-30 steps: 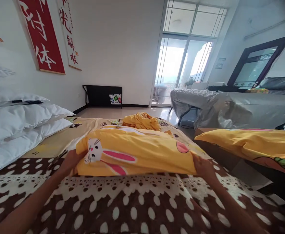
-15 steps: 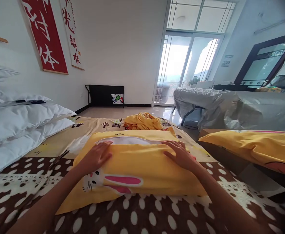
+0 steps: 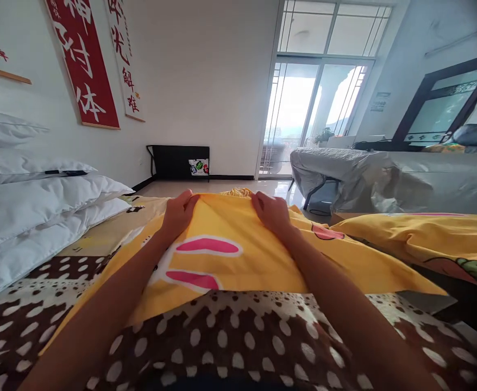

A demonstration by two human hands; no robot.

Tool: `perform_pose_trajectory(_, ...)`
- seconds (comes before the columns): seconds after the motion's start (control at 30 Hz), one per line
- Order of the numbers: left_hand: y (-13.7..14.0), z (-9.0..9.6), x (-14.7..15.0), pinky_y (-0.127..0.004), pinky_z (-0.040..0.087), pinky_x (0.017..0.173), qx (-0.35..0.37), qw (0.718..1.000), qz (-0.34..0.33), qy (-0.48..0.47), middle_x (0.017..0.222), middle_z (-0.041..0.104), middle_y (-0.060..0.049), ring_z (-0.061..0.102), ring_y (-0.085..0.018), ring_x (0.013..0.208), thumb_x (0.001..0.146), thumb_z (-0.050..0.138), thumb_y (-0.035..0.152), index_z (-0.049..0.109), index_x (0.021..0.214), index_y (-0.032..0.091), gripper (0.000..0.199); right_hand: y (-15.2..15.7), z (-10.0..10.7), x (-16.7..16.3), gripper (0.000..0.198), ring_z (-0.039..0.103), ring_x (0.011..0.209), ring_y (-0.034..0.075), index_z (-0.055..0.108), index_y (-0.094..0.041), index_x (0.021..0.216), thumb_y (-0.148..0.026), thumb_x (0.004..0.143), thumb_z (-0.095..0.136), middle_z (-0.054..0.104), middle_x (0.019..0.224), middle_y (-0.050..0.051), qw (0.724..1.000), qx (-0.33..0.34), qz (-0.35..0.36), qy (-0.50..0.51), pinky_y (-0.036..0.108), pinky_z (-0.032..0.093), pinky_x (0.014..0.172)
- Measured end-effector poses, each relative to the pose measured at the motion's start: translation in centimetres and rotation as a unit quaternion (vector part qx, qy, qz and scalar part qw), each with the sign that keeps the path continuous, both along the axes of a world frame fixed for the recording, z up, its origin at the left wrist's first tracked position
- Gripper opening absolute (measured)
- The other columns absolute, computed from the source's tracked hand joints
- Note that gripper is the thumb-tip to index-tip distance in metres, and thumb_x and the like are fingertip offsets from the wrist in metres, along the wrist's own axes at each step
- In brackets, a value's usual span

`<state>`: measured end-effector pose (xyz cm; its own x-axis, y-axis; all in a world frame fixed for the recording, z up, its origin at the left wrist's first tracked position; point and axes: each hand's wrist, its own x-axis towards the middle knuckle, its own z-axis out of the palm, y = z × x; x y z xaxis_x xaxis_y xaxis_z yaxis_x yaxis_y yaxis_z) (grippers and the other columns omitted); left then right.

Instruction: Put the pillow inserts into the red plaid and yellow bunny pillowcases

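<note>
Left hand [image 3: 180,210] and right hand [image 3: 271,212] both pinched on yellow cover's [image 3: 258,255] far edge, right by its middle; neither nearer. Cover lies from grip toward 6 o'clock, over the blanket [image 3: 222,342], long axis roughly 9-to-3. Box [image 3: 430,302] at 4 o'clock from right hand, yellow pillow [image 3: 409,236] at its top; inside or across the rim, can't tell.

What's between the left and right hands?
Yellow fabric spans the gap, its edge held by left hand and right hand; the head view shows it.
</note>
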<state>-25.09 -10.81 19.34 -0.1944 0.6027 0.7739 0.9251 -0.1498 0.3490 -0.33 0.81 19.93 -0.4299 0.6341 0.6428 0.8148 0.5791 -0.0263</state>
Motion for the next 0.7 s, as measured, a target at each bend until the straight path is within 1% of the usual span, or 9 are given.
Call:
perform_pose_trajectory(0.03, 0.1, 0.3, 0.0, -0.023, 0.026, 0.054, -0.008, 1.0, -0.003, 0.002, 0.05, 0.032, 0.006, 0.031, -0.009, 0.05, 0.09, 0.039, 0.044, 0.039, 0.062, 0.019, 0.037, 0.0, 0.1, -0.1, 0.049, 0.058, 0.071, 0.019, 0.062, -0.019, 0.085, -0.045, 0.097, 0.022, 0.066, 0.075, 0.006, 1.0, -0.01, 0.01, -0.015, 0.027, 0.029, 0.062)
perform_pose_trajectory(0.1, 0.4, 0.1, -0.3, -0.023, 0.027, 0.054, -0.104, 0.994, -0.017, 0.039, 0.05, 0.039, 0.005, 0.039, -0.01, 0.051, 0.088, 0.04, 0.051, 0.045, 0.065, 0.019, 0.04, 0.4, -0.6, 0.0, 0.046, 0.059, 0.076, 0.019, 0.062, -0.02, 0.091, -0.046, 0.096, 0.024, 0.067, 0.082, 0.007, 0.997, -0.059, 0.033, -0.035, 0.026, 0.031, 0.063)
perform_pose_trajectory(0.17, 0.6, -1.1, -0.6, -0.024, 0.031, 0.055, -0.229, 0.969, -0.012, 0.091, 0.058, 0.053, 0.001, 0.05, -0.014, 0.058, 0.088, 0.037, 0.056, 0.055, 0.075, 0.017, 0.044, 1.3, -2.1, 0.5, 0.041, 0.06, 0.084, 0.02, 0.06, -0.019, 0.104, -0.044, 0.095, 0.029, 0.068, 0.094, 0.008, 0.989, -0.137, 0.038, -0.053, 0.026, 0.035, 0.065)
perform_pose_trajectory(0.23, 0.9, -2.9, -0.6, -0.026, 0.036, 0.059, -0.304, 0.944, 0.015, 0.123, 0.074, 0.064, -0.008, 0.06, -0.02, 0.071, 0.088, 0.034, 0.056, 0.059, 0.095, 0.015, 0.048, 2.0, -3.9, 1.0, 0.039, 0.061, 0.089, 0.021, 0.058, -0.016, 0.113, -0.042, 0.089, 0.043, 0.067, 0.104, 0.012, 0.972, -0.21, 0.044, -0.096, 0.026, 0.039, 0.067)
perform_pose_trajectory(0.33, 1.3, -4.9, -0.1, -0.028, 0.04, 0.064, -0.336, 0.932, 0.044, 0.13, 0.092, 0.068, -0.017, 0.064, -0.027, 0.084, 0.085, 0.041, 0.057, 0.056, 0.114, 0.013, 0.055, 2.1, -5.8, 1.2, 0.043, 0.063, 0.089, 0.024, 0.061, -0.012, 0.112, -0.037, 0.077, 0.058, 0.067, 0.105, 0.015, 0.955, -0.255, 0.052, -0.144, 0.027, 0.042, 0.068)
perform_pose_trajectory(0.47, 1.3, -5.2, 0.1, -0.028, 0.043, 0.065, -0.367, 0.918, 0.026, 0.15, 0.093, 0.069, -0.015, 0.065, -0.027, 0.087, 0.081, 0.047, 0.059, 0.065, 0.097, 0.016, 0.049, 1.1, -5.5, 1.6, 0.033, 0.065, 0.081, 0.022, 0.069, -0.016, 0.101, -0.034, 0.076, 0.056, 0.071, 0.096, 0.011, 0.943, -0.278, 0.065, -0.17, 0.027, 0.043, 0.066)
perform_pose_trajectory(0.57, 1.1, -5.4, 0.0, -0.028, 0.044, 0.066, -0.374, 0.912, 0.021, 0.166, 0.092, 0.07, -0.012, 0.065, -0.025, 0.085, 0.08, 0.053, 0.045, 0.068, 0.086, 0.019, 0.031, 0.3, -5.2, 2.0, 0.026, 0.064, 0.081, 0.019, 0.071, -0.024, 0.093, -0.038, 0.077, 0.058, 0.072, 0.094, 0.003, 0.936, -0.285, 0.091, -0.183, 0.024, 0.044, 0.067)
perform_pose_trajectory(0.63, 1.0, -5.6, 0.3, -0.029, 0.044, 0.066, -0.366, 0.914, 0.051, 0.168, 0.091, 0.07, -0.014, 0.066, -0.025, 0.082, 0.082, 0.049, 0.031, 0.068, 0.086, 0.016, 0.024, -0.2, -5.6, 1.8, 0.024, 0.065, 0.082, 0.021, 0.071, -0.021, 0.092, -0.035, 0.078, 0.058, 0.072, 0.093, 0.007, 0.944, -0.268, 0.066, -0.179, 0.025, 0.044, 0.067)
perform_pose_trajectory(0.7, 1.1, -5.3, 0.8, -0.031, 0.043, 0.066, -0.339, 0.921, 0.092, 0.167, 0.088, 0.069, -0.017, 0.066, -0.026, 0.08, 0.086, 0.04, 0.024, 0.066, 0.089, 0.013, 0.029, -0.6, -5.8, 1.4, 0.023, 0.065, 0.081, 0.024, 0.07, -0.014, 0.092, -0.026, 0.081, 0.053, 0.071, 0.089, 0.014, 0.959, -0.233, 0.009, -0.16, 0.029, 0.043, 0.067)
